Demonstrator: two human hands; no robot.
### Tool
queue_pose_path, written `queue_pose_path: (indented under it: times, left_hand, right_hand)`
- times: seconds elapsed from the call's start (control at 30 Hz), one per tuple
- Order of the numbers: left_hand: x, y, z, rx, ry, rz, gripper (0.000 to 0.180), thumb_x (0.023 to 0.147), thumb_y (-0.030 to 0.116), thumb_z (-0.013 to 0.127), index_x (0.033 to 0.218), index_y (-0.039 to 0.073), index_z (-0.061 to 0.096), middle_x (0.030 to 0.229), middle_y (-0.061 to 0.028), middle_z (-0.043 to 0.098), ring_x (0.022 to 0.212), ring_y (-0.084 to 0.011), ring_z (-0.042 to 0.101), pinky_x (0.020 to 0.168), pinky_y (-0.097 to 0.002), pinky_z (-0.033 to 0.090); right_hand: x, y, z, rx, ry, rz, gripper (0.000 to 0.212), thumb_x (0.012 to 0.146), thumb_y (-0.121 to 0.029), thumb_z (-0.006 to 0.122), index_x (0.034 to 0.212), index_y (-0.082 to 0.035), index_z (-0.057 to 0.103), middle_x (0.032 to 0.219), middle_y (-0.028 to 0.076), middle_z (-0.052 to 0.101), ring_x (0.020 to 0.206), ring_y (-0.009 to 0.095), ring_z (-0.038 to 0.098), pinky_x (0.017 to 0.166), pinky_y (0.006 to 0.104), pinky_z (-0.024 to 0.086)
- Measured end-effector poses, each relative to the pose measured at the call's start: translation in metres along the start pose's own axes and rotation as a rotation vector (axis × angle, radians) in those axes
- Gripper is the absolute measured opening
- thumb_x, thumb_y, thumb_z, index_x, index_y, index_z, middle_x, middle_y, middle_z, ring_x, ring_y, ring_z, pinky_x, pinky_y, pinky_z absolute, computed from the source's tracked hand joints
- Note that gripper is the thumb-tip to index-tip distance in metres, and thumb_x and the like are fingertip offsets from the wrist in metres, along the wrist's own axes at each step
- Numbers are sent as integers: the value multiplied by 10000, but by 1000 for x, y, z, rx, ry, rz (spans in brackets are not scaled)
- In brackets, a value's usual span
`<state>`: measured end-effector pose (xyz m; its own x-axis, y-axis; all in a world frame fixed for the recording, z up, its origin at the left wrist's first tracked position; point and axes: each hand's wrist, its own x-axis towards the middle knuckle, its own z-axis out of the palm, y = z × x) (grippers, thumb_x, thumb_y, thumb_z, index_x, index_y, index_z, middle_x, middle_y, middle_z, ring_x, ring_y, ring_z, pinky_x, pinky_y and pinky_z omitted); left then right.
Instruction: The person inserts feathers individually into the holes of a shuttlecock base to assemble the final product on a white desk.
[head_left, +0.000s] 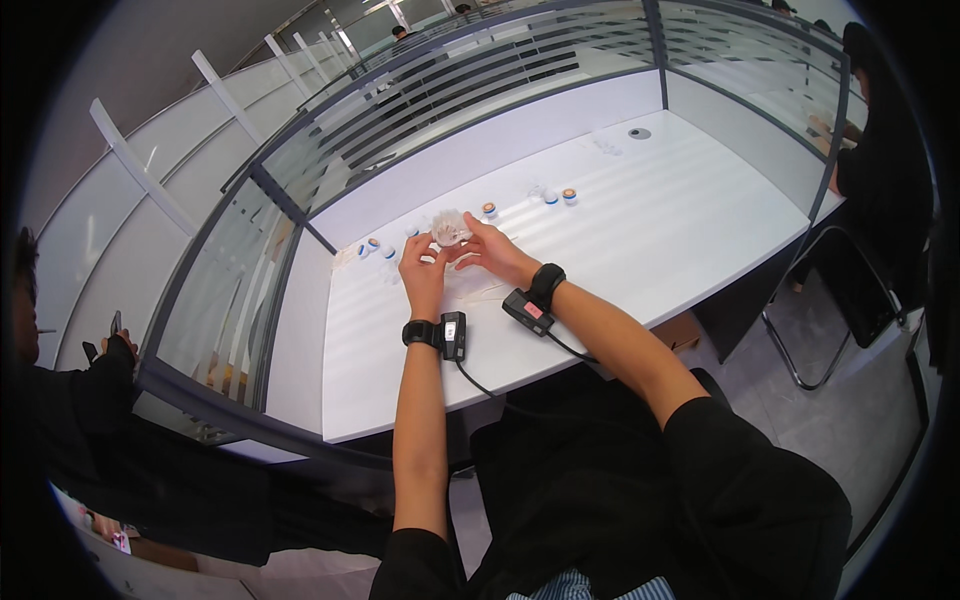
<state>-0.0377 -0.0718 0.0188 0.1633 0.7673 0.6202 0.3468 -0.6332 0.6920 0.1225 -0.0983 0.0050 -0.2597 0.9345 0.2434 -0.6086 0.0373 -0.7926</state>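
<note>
L hand (424,270) & R hand (495,252) reach fwd over desk (640,230), wrists angled in, fingers bent, both gripping clear wad (450,228) btwn them, nr small pots (489,209). L wrist box (454,337) has white label, R wrist box (527,312) pinkish-red; print too small to read.

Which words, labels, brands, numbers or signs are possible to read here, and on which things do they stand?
No text is readable.
White label on left wrist's black box: too small.
Red label on right wrist's black box: too small.
Small blue-banded containers: too small to tell.
Clear object being held: no text visible.
</note>
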Motion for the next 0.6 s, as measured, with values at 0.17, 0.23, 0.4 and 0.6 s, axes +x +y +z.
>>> queue_pose_path:
  times: [0.17,0.23,0.4,0.6]
  left_hand:
    - [1,0,-2,-19,6,-27,253,778,144,801,962,0,703,980,-17,614,704,-88,572,618,-253,428]
    - [0,4,0,-20,4,-38,257,775,158,810,947,0,703,982,-16,617,700,-88,570,620,-254,426]
    - [0,5,-1,-44,26,-39,272,768,183,827,921,0,696,966,-13,615,690,-90,562,620,-258,423]
    - [-1,7,2,-9,3,-44,269,770,175,828,912,-5,687,960,-19,614,682,-90,563,605,-254,426]
  right_hand:
    - [-1,-3,5,-66,-10,10,600,1018,-551,404,1314,-42,523,1165,89,609,998,190,645,835,342,517]
    - [-4,-4,5,-80,12,22,618,1010,-567,408,1318,-44,521,1165,88,606,983,195,653,823,338,519]
    - [-6,-7,11,-130,80,29,676,993,-608,388,1343,-44,513,1162,105,599,907,196,678,760,316,544]
    - [-8,-10,9,-207,84,31,696,984,-623,386,1366,-53,503,1192,128,606,893,200,690,734,304,544]
